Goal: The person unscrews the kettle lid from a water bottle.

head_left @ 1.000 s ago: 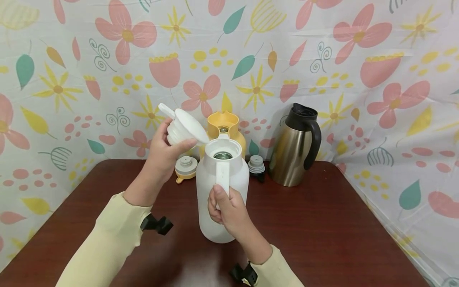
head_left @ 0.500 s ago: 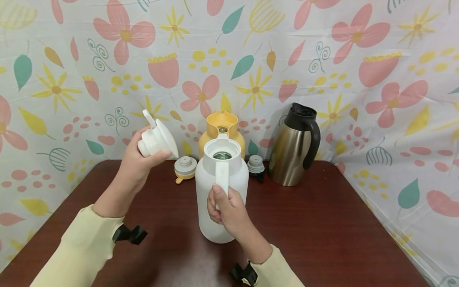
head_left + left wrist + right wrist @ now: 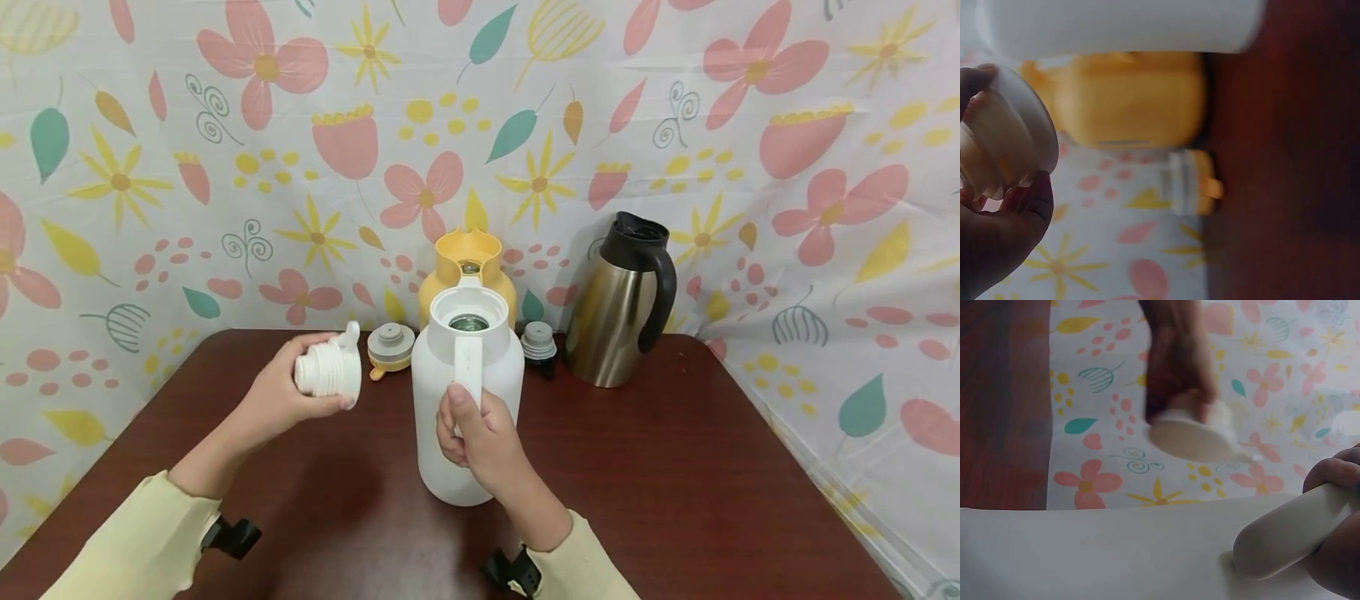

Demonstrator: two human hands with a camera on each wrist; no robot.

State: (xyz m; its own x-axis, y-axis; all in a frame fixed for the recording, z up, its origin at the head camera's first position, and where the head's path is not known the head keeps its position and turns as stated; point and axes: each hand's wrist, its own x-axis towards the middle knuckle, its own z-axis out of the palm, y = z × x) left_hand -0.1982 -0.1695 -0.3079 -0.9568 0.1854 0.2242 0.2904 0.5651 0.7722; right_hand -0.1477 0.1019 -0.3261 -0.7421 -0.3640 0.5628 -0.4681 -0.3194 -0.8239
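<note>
A white thermos lid (image 3: 330,371) with a ridged, threaded plug is pinched in my left hand (image 3: 279,396), held above the table on the left. Its plug points left, and a small tab sticks up from its rim. My right hand (image 3: 480,437) grips the handle (image 3: 468,367) of a white thermos jug (image 3: 435,417), which stands upright with its mouth uncovered. The right wrist view shows the handle (image 3: 1285,534) close up, fingers around it. In the left wrist view the lid (image 3: 1016,131) sits between thumb and fingers, apart from the jug.
Behind the jug stands a yellow thermos (image 3: 468,246), its top uncovered. A grey-and-yellow stopper (image 3: 391,346) lies to its left, a grey-and-black stopper (image 3: 538,343) to its right. Farther right is a steel jug (image 3: 618,308) with black handle. A floral cloth (image 3: 585,108) hangs behind the brown table (image 3: 675,467).
My left hand has carried the white lid from beside the jug's mouth leftward and down, turning it so the plug faces left. The right hand keeps its grip on the handle.
</note>
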